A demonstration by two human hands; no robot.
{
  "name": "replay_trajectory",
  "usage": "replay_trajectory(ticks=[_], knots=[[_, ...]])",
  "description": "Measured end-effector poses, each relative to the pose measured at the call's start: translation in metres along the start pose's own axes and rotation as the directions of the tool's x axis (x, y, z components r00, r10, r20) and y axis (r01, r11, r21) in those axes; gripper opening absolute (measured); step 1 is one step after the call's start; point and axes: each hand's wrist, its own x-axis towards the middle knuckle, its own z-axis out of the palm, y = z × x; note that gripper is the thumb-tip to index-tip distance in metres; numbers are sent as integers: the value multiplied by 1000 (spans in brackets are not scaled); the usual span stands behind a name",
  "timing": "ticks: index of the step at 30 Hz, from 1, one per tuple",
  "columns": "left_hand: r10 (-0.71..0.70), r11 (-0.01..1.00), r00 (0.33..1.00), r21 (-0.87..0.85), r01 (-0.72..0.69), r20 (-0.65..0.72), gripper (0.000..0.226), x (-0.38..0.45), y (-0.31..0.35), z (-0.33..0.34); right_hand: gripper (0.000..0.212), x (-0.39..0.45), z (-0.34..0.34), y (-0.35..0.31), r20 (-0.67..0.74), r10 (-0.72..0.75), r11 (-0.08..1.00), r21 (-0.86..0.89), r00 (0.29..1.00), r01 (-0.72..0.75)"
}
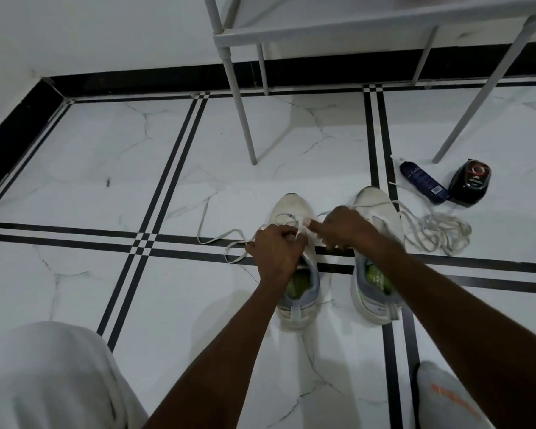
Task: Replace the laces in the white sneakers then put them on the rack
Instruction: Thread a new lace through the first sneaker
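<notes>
Two white sneakers with green insoles stand side by side on the tiled floor, toes pointing away from me. Over the left sneaker [291,209] my left hand [276,252] pinches a white lace [217,239] that trails off to the left in loops. My right hand [344,227] hovers over the same shoe's eyelets, its fingers curled round the lace and one finger pointing left. The right sneaker [375,292] is partly covered by my right forearm. A heap of loose white laces [440,233] lies to its right. The grey rack [353,23] stands at the top of the view.
A dark blue bottle [423,182] lies on the floor beside a black shoe-polish container [469,182], near the rack's right leg [483,100]. The rack's front left leg [242,106] stands just beyond the sneakers. My knees in light trousers are at the bottom corners.
</notes>
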Motion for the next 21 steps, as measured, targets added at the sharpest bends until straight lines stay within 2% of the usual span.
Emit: replay_trajectory(ticks=[1,2,5,7,9,10,12,14,16,21], knots=[[16,1000,1000,-5,-16,-10,23,-1,0,0,64,-1,12,-3,102,75,993,83,992,-83],[31,999,999,-17,-31,-11,22,-1,-1,0,63,0,22,-4,116,119,969,204,986,-141],[52,998,999,-48,-52,9,18,0,-8,1,38,13,37,-8,-18,208,846,506,978,-170],[103,993,994,-67,-101,34,15,1,-13,1,27,18,39,-8,-7,222,781,601,975,-173],[133,975,991,-177,-131,0,13,-1,-13,0,24,16,40,-6,12,226,724,666,974,-176],[82,962,996,-257,-91,-46,16,-3,-11,-2,23,14,41,-5,11,224,695,699,974,-168],[-164,908,980,-407,105,-112,24,0,-12,-1,22,10,43,-4,13,221,639,754,975,-155],[-370,836,925,-465,291,-88,36,11,-21,3,22,7,44,-4,28,216,602,783,976,-156],[-390,833,921,-432,346,-15,43,21,-29,7,22,4,42,-5,32,194,592,793,980,-144],[-332,822,942,-472,317,54,37,33,-32,9,13,-2,33,-7,30,170,638,759,985,-133]])
